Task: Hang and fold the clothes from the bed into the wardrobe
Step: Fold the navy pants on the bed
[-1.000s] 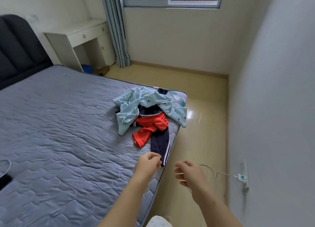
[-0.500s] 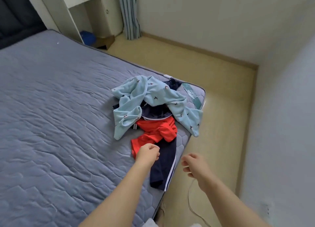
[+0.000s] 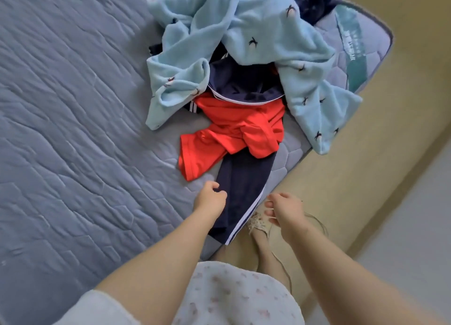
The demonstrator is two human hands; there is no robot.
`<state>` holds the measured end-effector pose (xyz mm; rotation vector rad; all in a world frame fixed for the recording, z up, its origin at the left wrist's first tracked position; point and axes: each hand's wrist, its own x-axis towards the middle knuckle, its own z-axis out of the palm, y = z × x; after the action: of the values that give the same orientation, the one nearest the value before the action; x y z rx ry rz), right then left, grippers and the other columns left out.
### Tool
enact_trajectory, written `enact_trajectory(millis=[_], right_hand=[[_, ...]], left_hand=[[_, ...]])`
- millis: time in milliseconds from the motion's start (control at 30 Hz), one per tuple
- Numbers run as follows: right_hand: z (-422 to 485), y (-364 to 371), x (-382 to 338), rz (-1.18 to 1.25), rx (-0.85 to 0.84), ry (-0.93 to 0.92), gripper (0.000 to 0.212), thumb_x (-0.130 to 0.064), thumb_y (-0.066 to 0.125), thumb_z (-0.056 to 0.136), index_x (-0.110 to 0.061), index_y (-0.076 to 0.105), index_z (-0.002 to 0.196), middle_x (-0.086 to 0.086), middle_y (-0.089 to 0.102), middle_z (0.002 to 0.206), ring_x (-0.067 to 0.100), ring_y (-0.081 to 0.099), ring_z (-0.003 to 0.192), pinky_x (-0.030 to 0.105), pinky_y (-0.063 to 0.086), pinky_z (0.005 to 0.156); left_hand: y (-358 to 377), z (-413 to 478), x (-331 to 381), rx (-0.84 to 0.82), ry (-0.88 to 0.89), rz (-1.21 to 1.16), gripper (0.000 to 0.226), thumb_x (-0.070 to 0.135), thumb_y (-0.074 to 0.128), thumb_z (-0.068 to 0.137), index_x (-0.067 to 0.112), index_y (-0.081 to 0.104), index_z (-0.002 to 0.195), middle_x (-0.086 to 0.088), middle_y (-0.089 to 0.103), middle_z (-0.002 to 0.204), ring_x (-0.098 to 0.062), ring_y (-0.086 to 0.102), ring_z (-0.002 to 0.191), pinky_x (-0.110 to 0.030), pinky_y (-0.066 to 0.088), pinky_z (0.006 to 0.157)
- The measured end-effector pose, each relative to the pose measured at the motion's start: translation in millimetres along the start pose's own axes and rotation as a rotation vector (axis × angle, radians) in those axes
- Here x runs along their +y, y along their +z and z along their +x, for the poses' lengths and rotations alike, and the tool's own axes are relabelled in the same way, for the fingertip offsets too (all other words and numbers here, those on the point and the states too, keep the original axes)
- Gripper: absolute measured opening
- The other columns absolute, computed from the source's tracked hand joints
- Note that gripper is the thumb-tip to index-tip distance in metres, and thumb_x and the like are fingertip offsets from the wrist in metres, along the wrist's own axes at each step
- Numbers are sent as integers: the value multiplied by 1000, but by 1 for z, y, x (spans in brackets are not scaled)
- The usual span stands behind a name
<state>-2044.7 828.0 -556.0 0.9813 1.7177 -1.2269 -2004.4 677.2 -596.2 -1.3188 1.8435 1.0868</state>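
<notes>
A pile of clothes lies at the corner of the grey quilted bed (image 3: 73, 129). On top is a light blue fleece garment (image 3: 256, 32) with small dark bird prints. Under it are a red garment (image 3: 234, 127) and navy trousers (image 3: 244, 178) with white side stripes; one trouser leg hangs over the bed edge. My left hand (image 3: 211, 199) is at the left edge of that leg, with curled fingers pinching the cloth. My right hand (image 3: 284, 207) hovers over the floor just right of the leg, fingers loosely curled and holding nothing.
Tan floor (image 3: 366, 154) runs along the right side of the bed, with a pale wall (image 3: 419, 215) beyond it. My foot in a light slipper (image 3: 260, 224) stands by the bed edge, and a thin white cable (image 3: 319, 224) lies on the floor beside it.
The view has dropped and closed in on the pile. Both hands moved forward and down; the left one went from above the mattress to the edge of the navy trouser leg.
</notes>
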Motion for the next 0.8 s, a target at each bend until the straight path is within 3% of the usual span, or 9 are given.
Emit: enact_trajectory(millis=[100,167,233,333,467,533,633,700,800], right_hand=[[56,2,-2,26,-10,55,20,-2,44,89,-11,50,73,3,48,64,14,39,49,19,30,44],[91,3,0,61,18,71,17,-4,45,90,-11,50,76,4,50,70,14,41,53,21,31,49],[119,10,5,5,33,27,7,-9,47,91,-10,53,96,6,51,88,14,45,66,22,33,55],[146,17,12,-28,-40,-57,37,-16,53,91,-12,41,125,1,49,105,10,46,79,18,33,58],[154,23,11,-32,-95,-87,26,-3,51,88,-15,45,110,2,55,90,13,51,72,21,43,64],[148,22,11,-77,-122,-111,18,2,45,85,-12,50,94,7,54,88,19,49,76,30,42,70],[130,18,2,-61,-113,-129,15,1,42,84,-14,44,85,5,42,86,18,37,78,32,32,69],[112,15,-10,-50,-95,-147,18,-1,40,83,-18,39,78,3,38,87,18,32,77,32,29,68],[73,12,-36,-51,-99,-222,16,-2,39,82,-17,39,80,4,37,85,19,28,76,30,25,61]], left_hand=[[23,36,-6,139,-104,121,25,24,50,84,24,55,109,-4,51,122,-28,47,114,-38,40,98],[38,56,-9,190,-137,53,36,27,52,85,21,49,120,-6,44,132,-28,43,120,-38,37,101],[51,72,-13,192,-132,-20,51,33,55,86,21,39,132,-6,38,139,-29,41,124,-41,35,104],[70,87,-13,204,-97,52,63,43,56,85,26,29,139,-7,34,143,-30,32,130,-44,30,107],[81,89,-9,286,-75,89,66,47,58,84,26,29,139,-6,38,142,-30,36,128,-44,32,105],[79,81,-9,251,-36,-81,54,40,59,85,23,37,132,-3,48,134,-28,47,120,-43,38,101],[66,64,-6,169,44,-209,14,29,52,92,17,55,99,-3,63,99,-27,58,98,-32,44,81],[47,49,1,190,101,-265,15,26,50,93,21,53,79,4,59,78,-22,55,82,-27,38,68],[12,19,14,213,177,-344,22,23,53,92,21,52,69,10,55,68,-13,50,70,-27,34,59]])
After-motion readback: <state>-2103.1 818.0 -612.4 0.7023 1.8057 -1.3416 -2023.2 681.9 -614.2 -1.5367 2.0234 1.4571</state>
